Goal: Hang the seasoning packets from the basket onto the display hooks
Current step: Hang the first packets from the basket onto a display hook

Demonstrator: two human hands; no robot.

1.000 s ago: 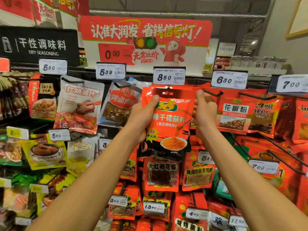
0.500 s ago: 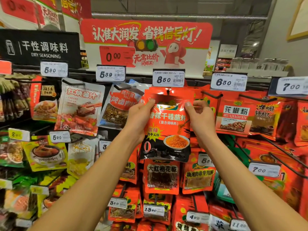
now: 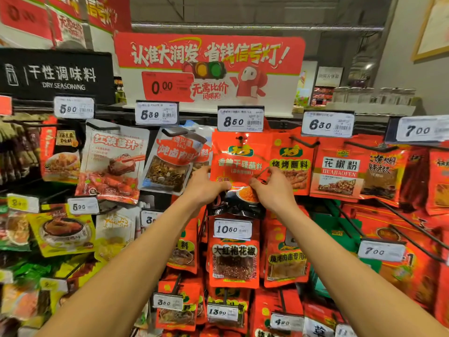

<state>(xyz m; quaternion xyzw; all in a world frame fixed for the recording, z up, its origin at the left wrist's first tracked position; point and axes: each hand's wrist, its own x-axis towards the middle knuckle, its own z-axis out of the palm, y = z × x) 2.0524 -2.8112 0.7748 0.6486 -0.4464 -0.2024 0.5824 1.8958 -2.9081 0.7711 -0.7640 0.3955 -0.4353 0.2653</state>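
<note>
Packets crowd the display wall on every side of the red seasoning packet [image 3: 239, 164], which hangs on the hook [image 3: 240, 138] right under the 8.50 price tag [image 3: 240, 119]. A second red packet [image 3: 291, 164] overlaps its right edge, a clear-fronted spice pouch [image 3: 172, 161] sits just to its left, and the 10.60 tag [image 3: 232, 229] juts out below its dark lower end. Both arms reach up and forward. The left hand [image 3: 205, 186] pinches the packet's left edge with curled fingers; the right hand [image 3: 272, 188] pinches its lower right part. Two hands, one held packet. Five price tags line the top row.
</note>
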